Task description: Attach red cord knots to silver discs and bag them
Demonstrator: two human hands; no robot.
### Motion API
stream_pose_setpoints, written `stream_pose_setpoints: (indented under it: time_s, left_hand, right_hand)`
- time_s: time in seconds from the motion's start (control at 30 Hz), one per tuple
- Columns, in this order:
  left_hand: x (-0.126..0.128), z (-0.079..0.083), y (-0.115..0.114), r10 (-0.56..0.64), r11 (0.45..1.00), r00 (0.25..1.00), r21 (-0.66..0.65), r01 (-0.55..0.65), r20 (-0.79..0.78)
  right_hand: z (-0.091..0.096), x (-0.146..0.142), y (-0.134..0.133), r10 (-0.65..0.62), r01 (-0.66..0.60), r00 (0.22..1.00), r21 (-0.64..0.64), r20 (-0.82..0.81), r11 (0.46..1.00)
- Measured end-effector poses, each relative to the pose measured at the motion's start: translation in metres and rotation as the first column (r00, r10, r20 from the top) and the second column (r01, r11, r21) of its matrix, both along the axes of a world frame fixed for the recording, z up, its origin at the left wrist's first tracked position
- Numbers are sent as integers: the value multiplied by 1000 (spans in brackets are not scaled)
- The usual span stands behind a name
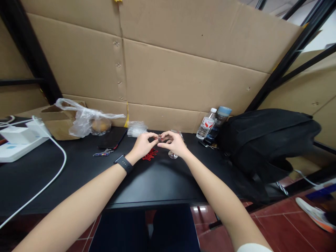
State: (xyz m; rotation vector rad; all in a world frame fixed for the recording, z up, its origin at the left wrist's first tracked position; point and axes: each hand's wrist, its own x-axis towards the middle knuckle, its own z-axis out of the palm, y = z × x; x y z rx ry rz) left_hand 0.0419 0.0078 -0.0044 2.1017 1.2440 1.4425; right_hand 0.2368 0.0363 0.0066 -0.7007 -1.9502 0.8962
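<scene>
My left hand (143, 144) and my right hand (172, 142) meet above the middle of the black table (78, 175). Both pinch a small dark object (159, 139) between their fingertips; it is too small to name. A red knotted cord ornament (150, 154) lies on the table just below my left hand. A clear glass item (173, 154) stands under my right hand, mostly hidden by it. A dark band (123, 163) sits on my left wrist.
A black bag (262, 140) fills the table's right side, with two bottles (210, 124) beside it. A phone (111, 140), a key ring (101, 153) and crumpled plastic (136, 128) lie behind my left hand. A plastic bag on a box (86, 122), a white power strip (15, 143) and cable (56, 164) are at left.
</scene>
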Motion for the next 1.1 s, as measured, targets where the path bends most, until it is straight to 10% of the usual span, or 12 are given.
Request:
stream_pose_setpoints:
  time_s: [0.3, 1.1]
  left_hand:
    - [2, -8, 4, -3, 1000, 1000, 6, 3, -21]
    - [6, -15, 6, -128, 984, 989, -112, 136, 76]
  right_hand:
    - [10, 13, 7, -86, 20, 963, 251, 254, 968]
    - [-3, 11, 13, -107, 30, 950, 255, 295, 967]
